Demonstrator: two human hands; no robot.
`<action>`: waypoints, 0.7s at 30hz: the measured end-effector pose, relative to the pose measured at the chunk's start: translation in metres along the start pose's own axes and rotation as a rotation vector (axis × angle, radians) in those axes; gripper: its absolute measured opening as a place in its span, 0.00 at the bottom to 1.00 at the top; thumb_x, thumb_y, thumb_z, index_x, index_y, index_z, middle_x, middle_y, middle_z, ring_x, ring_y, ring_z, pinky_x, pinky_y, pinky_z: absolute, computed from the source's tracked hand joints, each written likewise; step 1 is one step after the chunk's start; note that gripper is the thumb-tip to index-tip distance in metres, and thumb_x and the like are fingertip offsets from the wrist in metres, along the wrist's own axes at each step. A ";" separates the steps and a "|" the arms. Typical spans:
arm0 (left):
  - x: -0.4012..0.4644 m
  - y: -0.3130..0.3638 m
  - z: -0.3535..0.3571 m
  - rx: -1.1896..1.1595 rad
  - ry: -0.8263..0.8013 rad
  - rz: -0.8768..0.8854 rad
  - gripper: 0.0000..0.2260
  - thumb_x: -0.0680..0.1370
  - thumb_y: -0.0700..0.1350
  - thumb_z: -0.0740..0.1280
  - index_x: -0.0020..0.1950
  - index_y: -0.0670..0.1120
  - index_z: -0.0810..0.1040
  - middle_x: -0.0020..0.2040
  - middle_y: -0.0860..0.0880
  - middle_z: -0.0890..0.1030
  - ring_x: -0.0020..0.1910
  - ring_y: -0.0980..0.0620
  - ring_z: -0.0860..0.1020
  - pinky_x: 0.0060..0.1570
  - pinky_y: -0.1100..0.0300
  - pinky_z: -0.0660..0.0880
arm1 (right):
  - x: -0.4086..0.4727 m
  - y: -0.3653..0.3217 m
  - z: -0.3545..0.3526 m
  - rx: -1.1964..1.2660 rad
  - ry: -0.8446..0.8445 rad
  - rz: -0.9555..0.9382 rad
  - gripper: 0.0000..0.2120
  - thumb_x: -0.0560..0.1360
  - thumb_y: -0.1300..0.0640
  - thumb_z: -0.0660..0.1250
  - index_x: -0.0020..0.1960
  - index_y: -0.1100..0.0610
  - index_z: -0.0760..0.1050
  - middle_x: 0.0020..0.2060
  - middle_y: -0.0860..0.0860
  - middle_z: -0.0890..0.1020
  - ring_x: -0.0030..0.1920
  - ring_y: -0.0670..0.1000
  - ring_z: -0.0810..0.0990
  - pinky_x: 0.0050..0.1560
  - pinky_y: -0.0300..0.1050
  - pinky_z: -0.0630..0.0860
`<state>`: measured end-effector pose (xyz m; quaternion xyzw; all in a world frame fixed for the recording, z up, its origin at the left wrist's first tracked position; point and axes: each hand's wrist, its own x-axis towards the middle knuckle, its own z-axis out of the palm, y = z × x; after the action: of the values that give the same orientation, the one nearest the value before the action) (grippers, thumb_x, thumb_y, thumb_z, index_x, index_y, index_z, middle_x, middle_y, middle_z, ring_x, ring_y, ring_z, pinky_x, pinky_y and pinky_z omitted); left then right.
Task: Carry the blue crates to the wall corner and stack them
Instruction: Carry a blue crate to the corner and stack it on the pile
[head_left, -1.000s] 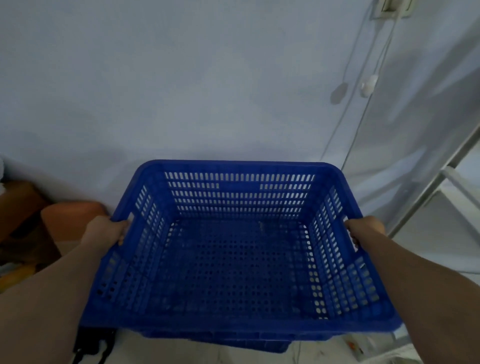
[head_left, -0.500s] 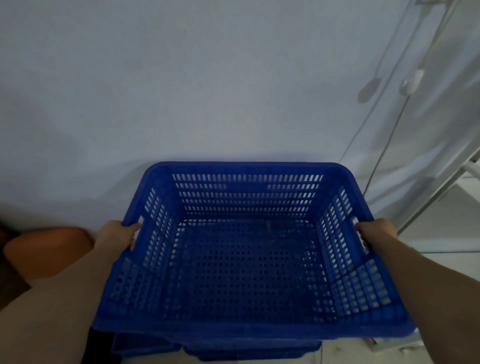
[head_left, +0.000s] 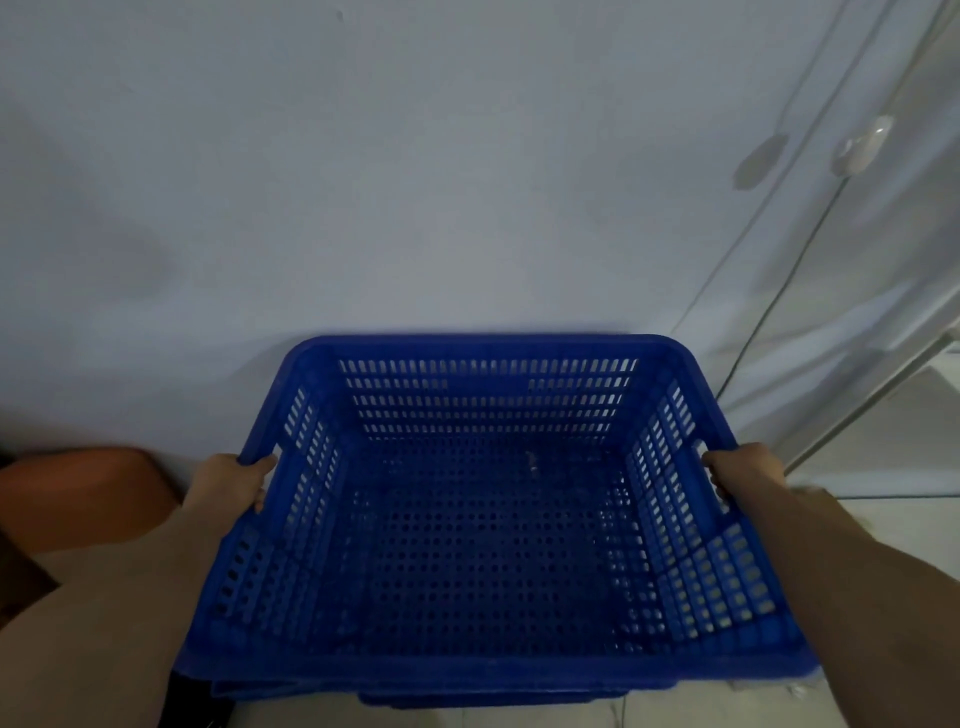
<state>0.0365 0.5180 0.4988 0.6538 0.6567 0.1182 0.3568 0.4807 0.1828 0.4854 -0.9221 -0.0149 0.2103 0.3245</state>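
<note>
A pale, bare wall (head_left: 415, 182) fills the view ahead of you, meeting a light tiled floor (head_left: 857, 525) at the lower right. At the far left, low against the wall, sits a rounded orange-brown object (head_left: 78, 493), too dim to identify. Next comes your left hand (head_left: 234, 480), fingers curled through the handle slot in the left wall of the blue crate (head_left: 483, 519). The crate is empty, open side up, its far rim close to the wall. Beneath its near edge, the rims of more blue crates (head_left: 488, 695) peek out, so it appears to sit on or just above a stack; whether it has fully settled cannot be told. Your right hand (head_left: 743, 470) grips the matching slot on the right wall. Further right, thin cables (head_left: 769, 306) hang down the wall. The crate looks like stiff perforated plastic, probably light when empty, and the two side slots look like the surest hold.
</note>
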 end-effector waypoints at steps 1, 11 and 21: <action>0.000 0.002 0.002 0.003 -0.002 0.001 0.18 0.80 0.47 0.65 0.34 0.38 0.75 0.29 0.37 0.76 0.29 0.41 0.74 0.35 0.51 0.74 | 0.002 0.002 0.000 0.000 -0.005 0.001 0.13 0.74 0.56 0.67 0.44 0.68 0.77 0.30 0.60 0.79 0.29 0.57 0.77 0.33 0.45 0.74; 0.007 0.018 0.017 0.107 -0.036 -0.058 0.15 0.81 0.46 0.63 0.39 0.38 0.75 0.29 0.38 0.76 0.29 0.41 0.73 0.32 0.52 0.71 | 0.024 0.000 0.013 -0.044 -0.040 -0.084 0.10 0.73 0.54 0.64 0.47 0.62 0.75 0.39 0.61 0.84 0.40 0.61 0.83 0.47 0.56 0.81; -0.001 0.019 0.023 0.094 -0.009 -0.076 0.10 0.81 0.43 0.62 0.46 0.37 0.74 0.29 0.37 0.75 0.30 0.41 0.73 0.39 0.49 0.72 | 0.039 0.000 0.014 -0.199 -0.065 -0.121 0.17 0.76 0.54 0.64 0.56 0.67 0.75 0.38 0.62 0.82 0.39 0.62 0.83 0.46 0.58 0.82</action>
<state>0.0659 0.5118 0.4945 0.6450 0.6841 0.0708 0.3330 0.5105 0.1973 0.4614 -0.9399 -0.1019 0.2176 0.2427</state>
